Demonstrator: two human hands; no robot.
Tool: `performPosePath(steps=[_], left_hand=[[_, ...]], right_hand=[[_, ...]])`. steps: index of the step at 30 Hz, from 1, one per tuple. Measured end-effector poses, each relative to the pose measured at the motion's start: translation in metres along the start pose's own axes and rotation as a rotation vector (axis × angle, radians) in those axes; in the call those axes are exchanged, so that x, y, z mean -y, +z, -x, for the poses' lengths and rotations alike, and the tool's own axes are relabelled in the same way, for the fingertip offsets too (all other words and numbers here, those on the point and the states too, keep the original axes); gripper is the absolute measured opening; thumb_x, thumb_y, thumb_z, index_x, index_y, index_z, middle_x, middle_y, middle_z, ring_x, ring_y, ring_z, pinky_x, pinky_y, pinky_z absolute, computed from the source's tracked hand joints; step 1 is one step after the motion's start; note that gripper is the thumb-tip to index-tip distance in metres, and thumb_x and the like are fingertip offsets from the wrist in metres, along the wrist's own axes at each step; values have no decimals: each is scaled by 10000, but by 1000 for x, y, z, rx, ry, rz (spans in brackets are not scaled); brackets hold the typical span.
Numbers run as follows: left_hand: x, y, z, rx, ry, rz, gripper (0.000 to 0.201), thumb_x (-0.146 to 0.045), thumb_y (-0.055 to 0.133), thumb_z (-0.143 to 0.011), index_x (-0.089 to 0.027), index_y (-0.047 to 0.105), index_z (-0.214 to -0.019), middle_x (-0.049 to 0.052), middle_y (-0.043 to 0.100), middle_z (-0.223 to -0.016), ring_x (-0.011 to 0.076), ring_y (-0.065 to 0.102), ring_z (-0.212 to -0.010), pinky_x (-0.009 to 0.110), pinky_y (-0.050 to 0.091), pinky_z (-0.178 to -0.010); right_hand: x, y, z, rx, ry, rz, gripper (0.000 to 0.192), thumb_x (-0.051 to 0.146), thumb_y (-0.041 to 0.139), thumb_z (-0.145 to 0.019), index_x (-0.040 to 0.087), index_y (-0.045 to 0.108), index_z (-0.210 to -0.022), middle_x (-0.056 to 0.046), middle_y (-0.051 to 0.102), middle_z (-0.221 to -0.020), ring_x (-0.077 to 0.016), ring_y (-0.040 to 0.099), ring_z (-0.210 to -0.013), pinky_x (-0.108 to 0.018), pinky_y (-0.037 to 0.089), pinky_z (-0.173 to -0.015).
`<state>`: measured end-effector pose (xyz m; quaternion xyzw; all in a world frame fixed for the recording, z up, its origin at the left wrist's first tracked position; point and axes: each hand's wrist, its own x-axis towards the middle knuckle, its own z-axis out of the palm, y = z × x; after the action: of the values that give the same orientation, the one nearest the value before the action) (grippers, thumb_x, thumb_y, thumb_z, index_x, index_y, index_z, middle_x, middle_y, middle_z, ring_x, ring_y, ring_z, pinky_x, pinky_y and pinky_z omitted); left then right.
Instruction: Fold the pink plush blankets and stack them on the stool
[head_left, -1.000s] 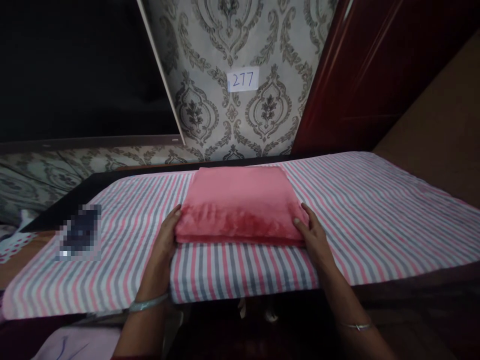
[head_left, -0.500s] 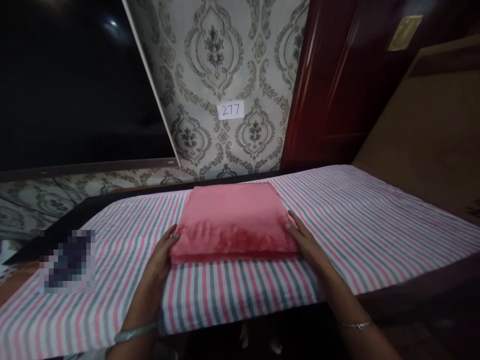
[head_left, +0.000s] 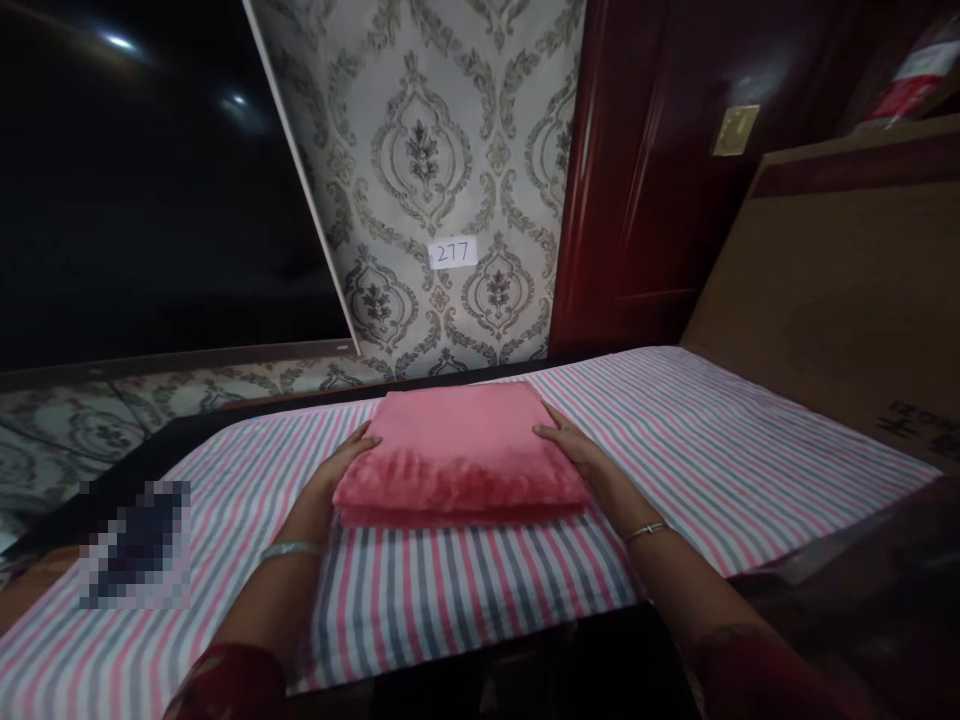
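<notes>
A folded pink plush cloth [head_left: 457,450] lies on a striped sheet [head_left: 450,590], its layers showing along the near edge. My left hand [head_left: 345,460] grips its left side, thumb on top and the other fingers partly hidden behind the edge. On the opposite side my right hand [head_left: 574,445] holds the cloth the same way, with the thumb resting on the upper face. Both wrists wear a bangle.
A large dark screen [head_left: 150,200] stands at the back left, beside a patterned wall with a paper label [head_left: 452,252]. Behind the sheet's right side are a dark red door [head_left: 637,200] and a cardboard box [head_left: 840,290]. A blurred dark object [head_left: 139,545] lies at left.
Both hands have slid farther along the cloth's sides, away from me, and the thumbs now rest on its top. The view has tilted up and shifted right.
</notes>
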<state>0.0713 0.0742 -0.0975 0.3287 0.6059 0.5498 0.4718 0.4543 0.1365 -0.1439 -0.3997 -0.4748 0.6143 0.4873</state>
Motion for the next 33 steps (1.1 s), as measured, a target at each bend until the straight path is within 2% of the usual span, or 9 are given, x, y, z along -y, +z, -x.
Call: performPosePath(steps=[2,5,8,15,18,22,27,30,33], left_hand=[[-7,-1,0,15,102,-94,914,-235,899,-581,-191,551,-1424,150,679,-1308,295,696,-1107,309,567,-884],[-17,-10,8,8,249,-131,975,-310,887,-580,-191,507,-1469,111,727,-1213,281,708,-1063,287,573,-833],[-17,-22,22,-5,301,-98,962,-344,870,-601,-201,497,-1477,81,753,-1142,260,726,-999,269,582,-790],[23,-31,50,-95,-69,-65,885,-273,838,-731,-160,429,-1508,200,664,-1315,259,729,-1037,325,588,-881],[33,-34,57,-131,-72,-21,836,-269,805,-777,-171,422,-1514,204,610,-1392,258,723,-1063,329,590,-887],[39,-39,68,-120,-98,6,848,-348,815,-774,-212,427,-1516,175,611,-1401,271,704,-1111,337,594,-891],[50,-36,81,-50,-1,-82,922,-306,859,-723,-262,406,-1524,129,584,-1446,270,644,-1219,307,581,-917],[57,-34,83,-75,33,-97,957,-291,862,-713,-266,375,-1537,134,547,-1480,278,610,-1265,325,577,-931],[60,-35,82,-91,15,-75,950,-295,847,-726,-263,362,-1542,145,541,-1481,285,601,-1275,351,570,-949]], right_hand=[[11,3,-6,-33,-43,66,907,271,736,-667,242,420,-1518,-62,575,-1450,-298,585,-1266,-466,453,-1100],[26,4,-11,-58,-171,130,865,294,744,-668,248,472,-1488,-46,548,-1481,-291,534,-1323,-443,406,-1142],[27,4,-10,-25,-232,120,879,343,782,-675,262,464,-1491,-41,521,-1507,-288,523,-1337,-431,422,-1131],[-20,8,6,-70,35,104,809,390,777,-730,185,488,-1458,-131,690,-1272,-310,689,-1100,-432,583,-934],[-26,2,16,-102,70,104,826,427,746,-786,175,424,-1504,-146,681,-1285,-302,684,-1119,-422,585,-934],[-26,-8,33,-45,83,142,877,517,741,-797,219,377,-1537,-133,646,-1348,-310,645,-1196,-440,560,-981],[-30,-6,43,-30,-99,322,968,492,830,-669,241,416,-1507,-98,519,-1498,-315,496,-1365,-474,407,-1139],[-34,-1,42,-38,-105,294,1012,458,810,-657,226,358,-1533,-110,583,-1421,-315,595,-1249,-496,458,-1088],[-40,-3,40,-87,-102,301,965,432,803,-648,220,409,-1502,-110,599,-1398,-314,608,-1223,-475,488,-1053]])
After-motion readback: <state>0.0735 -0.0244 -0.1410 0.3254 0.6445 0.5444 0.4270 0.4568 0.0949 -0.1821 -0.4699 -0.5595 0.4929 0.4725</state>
